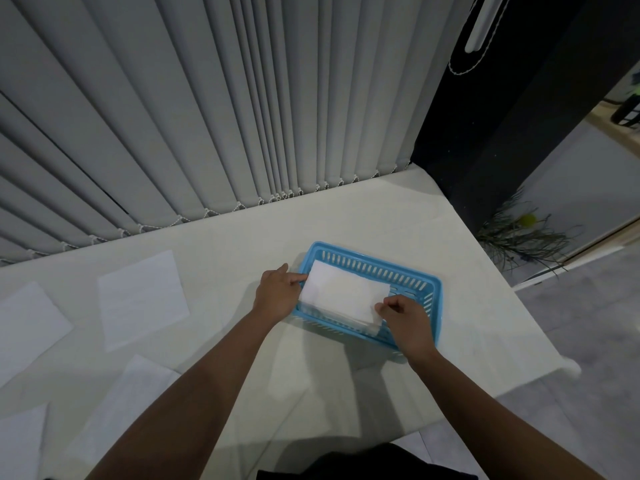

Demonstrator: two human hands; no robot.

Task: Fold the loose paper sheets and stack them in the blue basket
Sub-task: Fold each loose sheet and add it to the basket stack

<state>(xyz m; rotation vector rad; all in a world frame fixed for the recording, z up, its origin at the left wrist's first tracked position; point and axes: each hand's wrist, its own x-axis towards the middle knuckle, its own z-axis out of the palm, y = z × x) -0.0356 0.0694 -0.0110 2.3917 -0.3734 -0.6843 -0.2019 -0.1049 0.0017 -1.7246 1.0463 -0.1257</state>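
On the left of the table (346, 216), several loose sheets (142, 299) lie unfolded. The left hand (277, 292) holds one end of the folded sheet (343, 296) and the right hand (405, 320) pinches the other, over the blue basket (420, 276). This looks like the placing step; next, probably, lower it flat and release.

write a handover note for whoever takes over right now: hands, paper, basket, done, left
Left hand holds the left end of the folded sheet; right hand pinches its near right corner.
The sheet is over the blue basket, on or just above what look like folded sheets already inside.
Done: this sheet folded.
Left: let it go in the basket, then fold and stack the four loose sheets lying flat on the table to the left.
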